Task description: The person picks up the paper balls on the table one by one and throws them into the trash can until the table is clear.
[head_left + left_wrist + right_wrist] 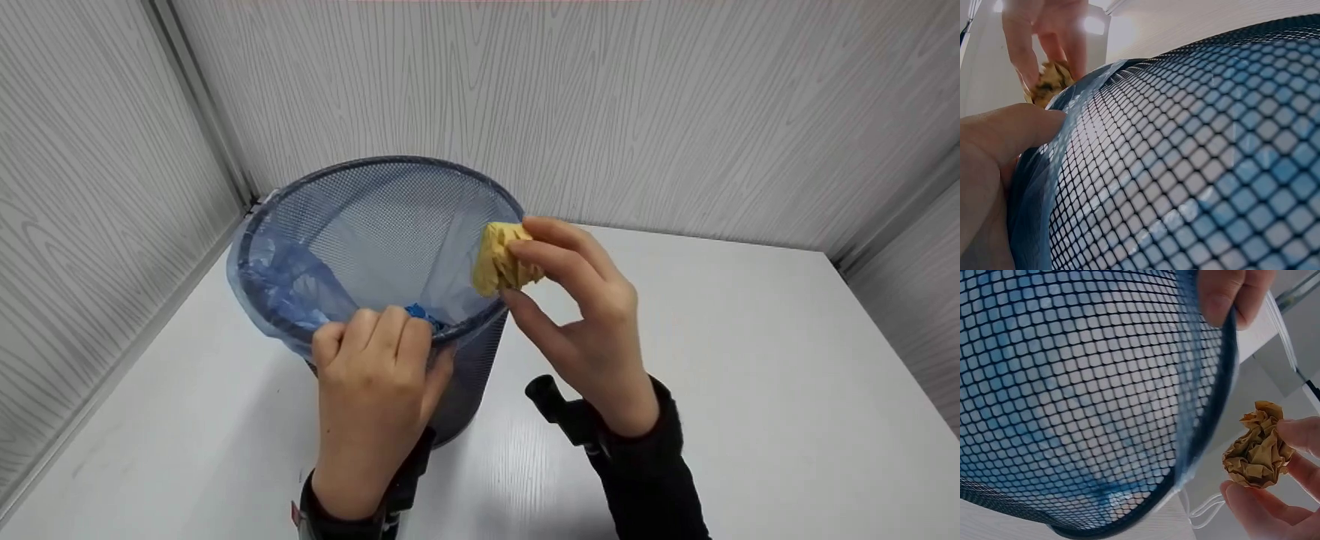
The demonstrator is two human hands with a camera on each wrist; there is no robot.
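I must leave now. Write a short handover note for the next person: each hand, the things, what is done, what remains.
Left hand: grips the near rim of the mesh bin, over the blue liner.
Right hand: pinches a crumpled yellow paper ball at the bin's right rim.
Bin stands on the white table.
Done: ball brought to the rim.
Left: ball is not yet inside the bin.

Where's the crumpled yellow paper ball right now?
In the head view, the paper ball is pinched by the right hand at the mesh bin's right rim.

The head view looks down from above; both wrist views sit close against the mesh bin (375,247).
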